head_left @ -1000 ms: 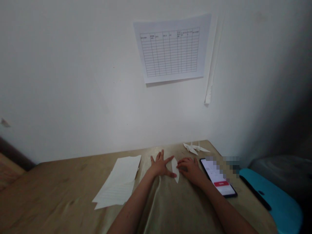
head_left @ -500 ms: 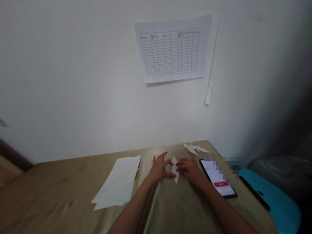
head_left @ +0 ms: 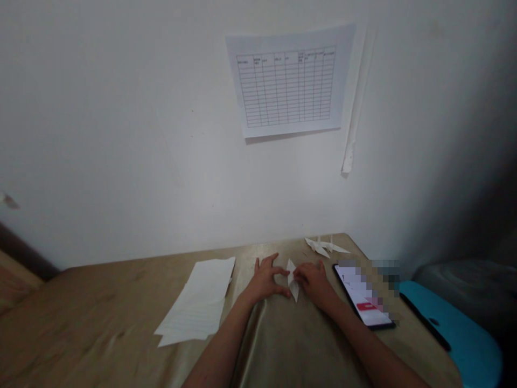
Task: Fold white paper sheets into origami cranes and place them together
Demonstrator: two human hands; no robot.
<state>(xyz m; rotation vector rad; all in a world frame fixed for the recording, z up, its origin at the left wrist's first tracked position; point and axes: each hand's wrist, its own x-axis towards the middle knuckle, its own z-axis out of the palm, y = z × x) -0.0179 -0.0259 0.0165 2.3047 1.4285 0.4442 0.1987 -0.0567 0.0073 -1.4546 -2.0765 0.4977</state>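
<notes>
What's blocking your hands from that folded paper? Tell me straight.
Nothing visible. The folded white paper lies on the tan cloth directly between the left hand and the right hand, and the fingers of both hands reach it from either side.

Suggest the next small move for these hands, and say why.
Probably steady the folded white paper with the left hand's fingers: the paper sits between both hands, and the right hand is already against its edge.
</notes>
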